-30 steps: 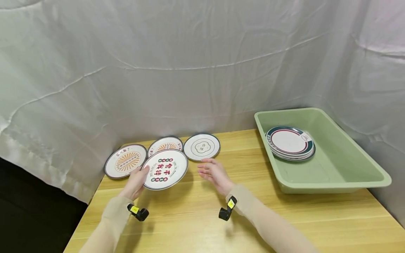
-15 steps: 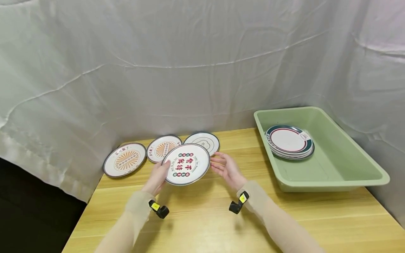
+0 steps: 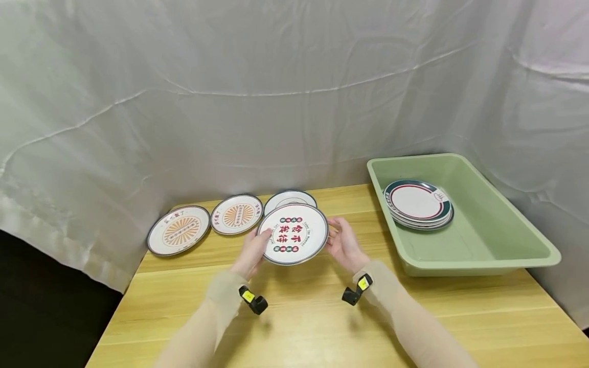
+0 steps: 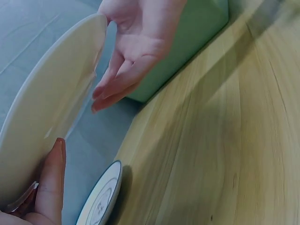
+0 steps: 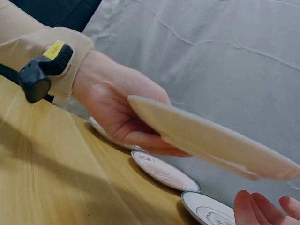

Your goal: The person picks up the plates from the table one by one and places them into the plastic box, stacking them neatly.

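A round white plate (image 3: 293, 235) with a thin dark rim and red and green lettering is held above the table, its face tilted toward me. My left hand (image 3: 251, 252) grips its left edge, thumb on the top face and fingers (image 5: 154, 146) underneath. At the opposite edge is my right hand (image 3: 346, 246), fingertips right at the rim. The left wrist view shows the right hand's fingers (image 4: 123, 77) fairly straight and spread beneath the plate's edge, not curled round it. The plate's pale underside (image 5: 211, 136) shows in the right wrist view.
Along the back left lie two plates with orange sunburst patterns, a left plate (image 3: 178, 231) and a middle plate (image 3: 236, 214). A third plate (image 3: 290, 196) is partly hidden behind the held one. A green tub (image 3: 483, 265) at right holds a stack of plates (image 3: 416, 201).
My left hand has carried the lettered plate to the right, from in front of the sunburst plates to the table's middle. The right hand has shifted slightly right, and the plate's rim now reaches it.
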{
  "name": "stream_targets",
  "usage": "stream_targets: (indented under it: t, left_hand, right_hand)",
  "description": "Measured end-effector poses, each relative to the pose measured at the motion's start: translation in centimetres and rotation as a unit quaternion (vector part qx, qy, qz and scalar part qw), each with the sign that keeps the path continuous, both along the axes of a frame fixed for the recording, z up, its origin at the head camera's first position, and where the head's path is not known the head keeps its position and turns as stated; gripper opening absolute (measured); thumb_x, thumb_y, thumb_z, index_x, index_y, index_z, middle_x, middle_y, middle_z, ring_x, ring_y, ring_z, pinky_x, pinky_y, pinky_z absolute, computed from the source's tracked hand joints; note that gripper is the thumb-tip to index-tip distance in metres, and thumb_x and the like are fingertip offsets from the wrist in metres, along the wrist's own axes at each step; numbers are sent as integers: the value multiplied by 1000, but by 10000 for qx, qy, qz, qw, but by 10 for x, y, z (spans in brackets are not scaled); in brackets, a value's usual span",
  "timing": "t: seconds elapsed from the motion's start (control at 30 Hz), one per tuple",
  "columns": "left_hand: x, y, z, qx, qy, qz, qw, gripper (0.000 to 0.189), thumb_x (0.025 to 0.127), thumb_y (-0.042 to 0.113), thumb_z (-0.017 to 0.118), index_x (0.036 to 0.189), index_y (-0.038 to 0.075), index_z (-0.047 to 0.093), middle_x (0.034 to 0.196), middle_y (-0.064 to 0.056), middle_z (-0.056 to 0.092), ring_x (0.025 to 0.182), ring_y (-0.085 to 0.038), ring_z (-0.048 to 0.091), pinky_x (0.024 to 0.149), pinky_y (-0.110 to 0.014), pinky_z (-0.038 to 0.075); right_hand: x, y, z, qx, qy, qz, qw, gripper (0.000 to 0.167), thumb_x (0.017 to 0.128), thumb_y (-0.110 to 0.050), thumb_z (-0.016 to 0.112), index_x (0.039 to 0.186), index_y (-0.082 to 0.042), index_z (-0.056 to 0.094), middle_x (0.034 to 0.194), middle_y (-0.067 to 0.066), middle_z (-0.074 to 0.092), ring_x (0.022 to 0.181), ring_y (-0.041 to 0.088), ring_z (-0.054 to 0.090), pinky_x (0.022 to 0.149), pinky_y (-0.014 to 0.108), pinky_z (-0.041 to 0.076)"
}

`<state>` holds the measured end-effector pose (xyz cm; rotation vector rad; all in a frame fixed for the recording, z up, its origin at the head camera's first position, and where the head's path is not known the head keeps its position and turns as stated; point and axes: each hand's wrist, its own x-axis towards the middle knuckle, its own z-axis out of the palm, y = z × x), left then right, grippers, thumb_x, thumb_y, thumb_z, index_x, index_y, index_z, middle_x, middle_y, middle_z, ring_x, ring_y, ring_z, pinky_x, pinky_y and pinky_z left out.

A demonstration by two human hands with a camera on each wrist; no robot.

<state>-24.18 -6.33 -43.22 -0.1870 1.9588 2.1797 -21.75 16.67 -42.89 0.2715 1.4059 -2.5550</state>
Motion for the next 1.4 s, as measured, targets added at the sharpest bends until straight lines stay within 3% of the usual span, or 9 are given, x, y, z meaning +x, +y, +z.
stream_targets:
  t: [0.2,0.33,0.43,0.53,0.8,0.93,1.17,1.4]
  left_hand:
    - [2,24,-2,187,-10,-62,9998,44,106,19,44,146,-2,43,101,-6,69,77,-8,69,67,-22,61]
    - [4,34,-2,209,-20,-136,9997,45,106,19,43,148,2,43,103,-7,70,77,-8,69,67,-24,62]
    - [6,43,-2,54,106,-127,9998,43,107,19,42,146,2,44,108,-12,70,77,-8,68,68,-24,61]
    - [8,52,-2,-186,259,-51,9995,42,106,18,43,144,1,46,115,-16,68,82,-7,67,75,-21,60]
    - [9,65,-10,-544,340,93,9979,40,106,18,45,141,1,50,122,-17,66,95,-10,64,91,-24,56]
    - [10,65,-13,-506,282,12,9983,40,106,18,45,142,3,50,123,-16,66,95,-9,64,93,-24,55]
    - [10,61,-13,-293,358,-257,9986,43,104,19,43,144,3,47,120,-15,65,92,-7,63,84,-19,55]
    - [6,55,-10,-272,518,-421,9974,45,105,28,41,144,5,48,104,-8,66,77,-5,61,69,-18,54]
  right_hand:
    - [7,14,2,-8,270,-24,9996,22,103,-34,36,110,-18,49,95,-10,64,87,4,59,79,18,45]
    - [7,16,4,-21,103,-118,9999,34,104,-30,33,128,-13,49,100,-10,67,93,4,63,84,18,50]
    - [5,16,4,-42,-55,-261,9996,46,106,-27,34,147,-6,39,104,-8,67,96,4,66,87,17,54]
    - [5,17,3,45,-134,-344,9993,54,107,-22,38,156,-2,28,111,-3,67,96,4,68,89,17,57]
    - [6,16,-3,554,-441,-700,9950,51,106,-8,38,154,6,26,148,24,47,88,3,69,89,20,59]
    - [6,16,-7,583,-433,-675,9951,51,107,-8,37,155,7,26,152,27,42,89,5,69,90,21,59]
    - [10,16,-6,743,-471,-822,9927,50,106,-8,38,153,8,30,143,23,52,86,3,68,85,19,60]
    - [10,16,-2,670,-484,-863,9928,51,106,-7,37,155,6,27,155,25,40,91,2,65,88,17,58]
